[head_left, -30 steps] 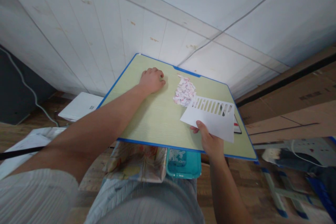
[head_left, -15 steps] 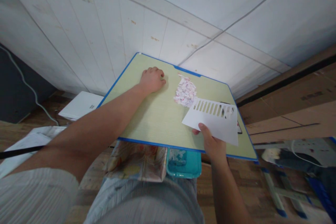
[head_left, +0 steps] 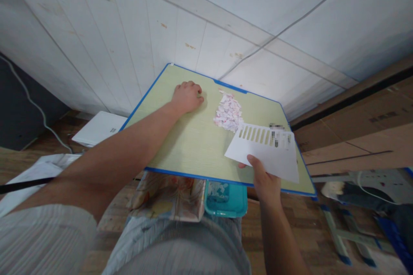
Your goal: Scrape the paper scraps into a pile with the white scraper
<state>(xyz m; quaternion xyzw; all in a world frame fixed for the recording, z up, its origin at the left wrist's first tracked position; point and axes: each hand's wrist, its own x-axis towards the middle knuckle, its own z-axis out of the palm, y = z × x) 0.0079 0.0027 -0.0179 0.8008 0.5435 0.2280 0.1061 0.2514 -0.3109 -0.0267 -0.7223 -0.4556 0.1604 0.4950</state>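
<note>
White card, slotted, one, at four o'clock on my table, pinched in my right hand, thumb on top; paper scraps, one heap, just beside it toward twelve. Left hand, mine, at ten, palm down, fingers curled, whether around anything I cannot tell. Teal tub, one, at six, below the near edge.

One left hand, one right hand, one slotted white card, one heap of paper scraps too many to count, one blue-edged table, one teal container
</note>
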